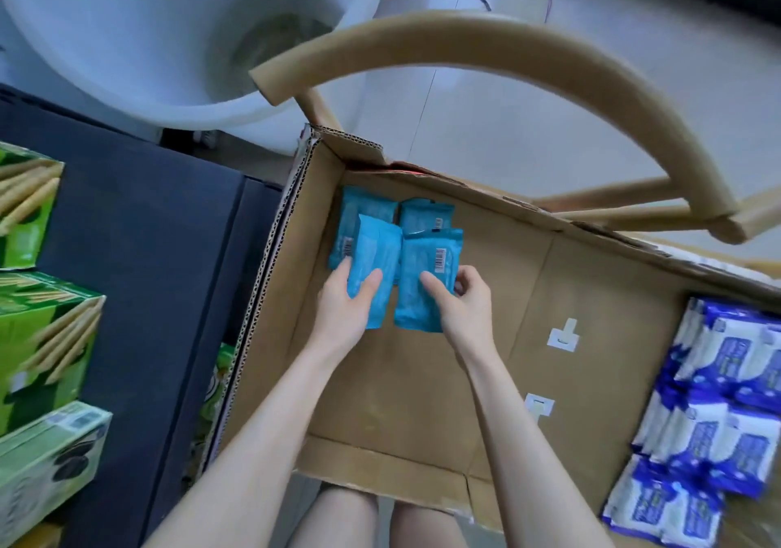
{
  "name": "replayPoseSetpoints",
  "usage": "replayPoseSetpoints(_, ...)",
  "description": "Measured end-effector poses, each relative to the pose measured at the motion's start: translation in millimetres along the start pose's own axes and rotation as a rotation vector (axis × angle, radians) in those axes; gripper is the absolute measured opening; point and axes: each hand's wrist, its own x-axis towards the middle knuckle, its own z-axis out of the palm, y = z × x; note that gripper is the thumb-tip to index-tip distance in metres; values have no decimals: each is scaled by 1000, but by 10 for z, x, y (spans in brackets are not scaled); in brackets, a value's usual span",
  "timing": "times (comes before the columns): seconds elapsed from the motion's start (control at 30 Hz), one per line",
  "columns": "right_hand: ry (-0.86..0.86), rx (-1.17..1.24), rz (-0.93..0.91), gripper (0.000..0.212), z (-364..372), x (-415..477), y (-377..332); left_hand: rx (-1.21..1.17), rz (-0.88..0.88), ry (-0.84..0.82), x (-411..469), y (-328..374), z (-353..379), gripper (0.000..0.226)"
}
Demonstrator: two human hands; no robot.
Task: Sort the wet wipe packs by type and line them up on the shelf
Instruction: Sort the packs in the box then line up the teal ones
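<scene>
Open cardboard box [422, 399], seen from above, fills the middle of the view, with its flaps up and most of its brown bottom bare. Beyond its far-left corner stands a white plastic tub [169, 31], and a wooden chair [465, 40] with a curved backrest arches over the far side, above the pale tiled floor [507, 124]. Left of the box is a dark shelf surface [139, 251] carrying green snack cartons [38, 336] along its left edge. Blue-and-white wipe packs [718, 412] lie heaped against the right wall of the box. In the far-left corner sit four teal packs: two rear teal packs [424, 213] side by side near the far wall, and two nearer ones overlapping them. The left hand [344, 302] grips the left teal pack [374, 268] at its lower edge, thumb across the front. The right hand [462, 298] holds the right teal pack [427, 281], one finger laid on its face and the others curled at its right edge. The two held packs lie just beside each other, barcodes facing up.
</scene>
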Motion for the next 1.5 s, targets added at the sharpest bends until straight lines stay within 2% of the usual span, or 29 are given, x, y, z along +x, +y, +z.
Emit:
replayPoseSetpoints(0.17,-155,105,-30,13,-259,-771,-205,-174,-61,-120,-820,140,-22,19)
replayPoseSetpoints(0.3,-213,166,-19,13,-448,-1388,-232,-302,-74,-144,-1482,199,-4,23)
replayPoseSetpoints(0.43,-307,174,24,22,-616,-1885,-137,-449,-110,-154,-2116,196,-20,42)
replayPoseSetpoints(0.57,-421,163,5,39,-813,-2378,17,-493,-87,-109,-2716,21,-26,41)
replayPoseSetpoints(0.63,-500,120,-14,41,-936,-2632,83,-521,-53,-45,-3044,-83,-25,36)
replayPoseSetpoints(0.73,-639,101,-48,31,-1084,-3018,145,-612,-14,103,-3557,-200,-59,33)
replayPoseSetpoints(0.87,-841,92,-51,33,-1116,-3542,87,-773,34,214,-4165,-235,-226,44)
replayPoseSetpoints(1.0,-1035,-6,-97,38,-966,-4009,-65,-757,152,294,-4702,-234,-548,45)
replayPoseSetpoints(1.1,-1162,-95,-201,36,-768,-4363,-197,-772,203,447,-5102,-274,-832,54)
replayPoseSetpoints(1.2,-1168,-245,-350,56,-533,-4779,-257,-685,221,647,-5498,-354,-1123,67)
replayPoseSetpoints(1.3,-1163,-382,-529,61,-268,-5229,-209,-641,292,804,-5892,-499,-1412,67)
replayPoseSetpoints(1.43,-1200,-428,-720,63,105,-5834,-46,-545,354,959,-6390,-808,-1782,47)
replayPoseSetpoints(1.5,-1231,-442,-765,56,292,-6118,73,-504,365,1013,-6621,-1032,-1988,32)
